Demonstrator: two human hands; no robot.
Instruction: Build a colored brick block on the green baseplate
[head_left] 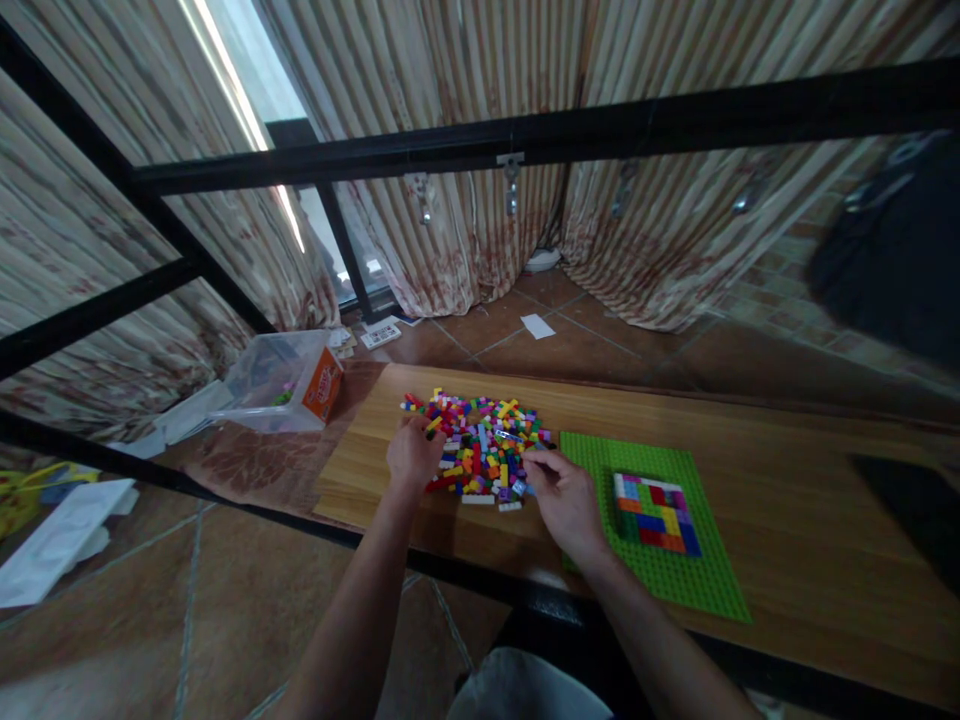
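A pile of small toy building bricks point(480, 455) in many colours lies spread on the wooden table. At its left edge is my left hand point(415, 455), fingers closed, with a yellow brick point(434, 424) at the fingertips. My right hand point(562, 495) reaches in at the pile's right edge, its thumb and fingers drawn together; what they hold, if anything, is too small to make out. To the right, a green baseplate point(712, 560) lies flat. On it stands a rectangular block of joined coloured bricks point(656, 515), apart from both hands.
A clear plastic box point(262, 375) with an orange label stands beyond the table's left end. A dark flat object point(911, 510) lies on the table point(795, 490) at the right. Black metal bars point(450, 145) cross in front of curtains point(480, 240). White packaging point(60, 540) is on the floor.
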